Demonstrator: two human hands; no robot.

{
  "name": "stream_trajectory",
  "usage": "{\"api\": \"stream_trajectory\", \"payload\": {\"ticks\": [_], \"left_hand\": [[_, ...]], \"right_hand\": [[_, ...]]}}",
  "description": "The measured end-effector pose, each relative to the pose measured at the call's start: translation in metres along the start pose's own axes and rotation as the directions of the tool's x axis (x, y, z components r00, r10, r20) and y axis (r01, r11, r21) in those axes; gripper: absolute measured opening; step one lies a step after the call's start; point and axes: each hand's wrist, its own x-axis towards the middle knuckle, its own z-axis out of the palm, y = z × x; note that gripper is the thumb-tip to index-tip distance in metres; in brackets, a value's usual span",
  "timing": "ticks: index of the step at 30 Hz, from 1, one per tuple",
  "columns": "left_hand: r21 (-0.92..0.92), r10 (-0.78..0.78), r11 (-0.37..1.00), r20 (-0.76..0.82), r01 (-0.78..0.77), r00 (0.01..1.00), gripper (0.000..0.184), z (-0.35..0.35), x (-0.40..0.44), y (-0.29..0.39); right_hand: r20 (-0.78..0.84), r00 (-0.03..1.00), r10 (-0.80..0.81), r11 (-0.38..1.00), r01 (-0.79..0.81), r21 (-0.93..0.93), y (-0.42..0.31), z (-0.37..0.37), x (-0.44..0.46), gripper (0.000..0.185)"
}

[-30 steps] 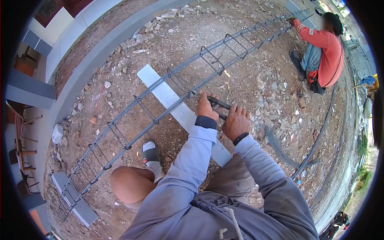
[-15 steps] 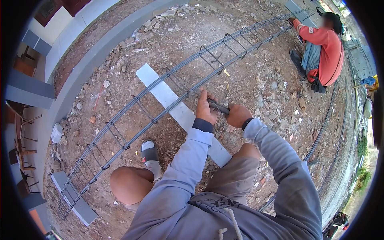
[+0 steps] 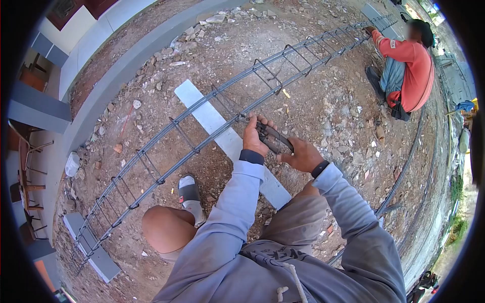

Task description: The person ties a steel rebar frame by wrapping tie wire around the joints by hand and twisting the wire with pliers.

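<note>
Dark pincers [image 3: 275, 137] lie between my two hands, their handles spread apart. The handle ends rest in my right hand [image 3: 304, 155], with the thumb below and the fingers behind. My left hand [image 3: 256, 135] is curled around the head end of the pincers, fingertips showing beyond it. Just past my left thumb is the near bar of a long rebar cage [image 3: 222, 129]. Wire at that spot is too small to make out. A pale grey board [image 3: 227, 143] lies crosswise under the cage.
Another person [image 3: 411, 68] in a red top squats at the cage's far end. A second grey board [image 3: 88, 247] supports the near-left end. Stones litter the dirt ground [image 3: 348, 126]. A low concrete kerb [image 3: 108, 91] curves along the left. Long dark bars [image 3: 411, 156] lie at right.
The pincers' handles have spread apart, and my right hand has loosened and shifted slightly right and down. My left hand has moved slightly left, closer to the cage's near bar.
</note>
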Motion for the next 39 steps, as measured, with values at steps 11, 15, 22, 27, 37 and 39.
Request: {"api": "stream_trajectory", "payload": {"ticks": [11, 15, 22, 27, 37, 39], "left_hand": [[0.217, 0.045, 0.976, -0.193, -0.002, 0.98, 0.034, -0.004, 0.008, 0.001], [0.347, -0.002, 0.937, -0.123, 0.044, 0.992, 0.039, -0.008, -0.008, 0.016], [0.372, -0.046, 0.927, -0.01, 0.047, 0.999, 0.028, -0.015, -0.019, 0.024], [0.493, -0.009, 0.865, -0.161, 0.088, 0.987, 0.026, -0.017, -0.012, 0.027], [0.472, 0.096, 0.881, -0.268, 0.044, 0.959, 0.027, -0.009, 0.007, 0.014], [0.378, 0.025, 0.925, -0.171, 0.042, 0.985, 0.026, -0.011, -0.007, 0.024]], "right_hand": [[-0.317, 0.94, 0.127, 0.99, -0.142, -0.025, -0.017, 0.061, -0.004, 0.043], [0.004, 0.991, 0.135, 0.956, -0.131, 0.262, -0.004, 0.051, 0.009, 0.033], [0.563, 0.825, -0.05, 0.234, -0.538, 0.81, -0.002, 0.059, 0.004, 0.047], [0.077, 0.992, 0.098, 0.871, -0.123, 0.476, -0.014, 0.06, -0.004, 0.057], [0.056, 0.972, 0.227, 0.86, -0.227, 0.457, -0.018, 0.069, -0.003, 0.037], [0.479, 0.878, 0.003, 0.386, -0.442, 0.809, -0.009, 0.053, 0.0, 0.033]]}}
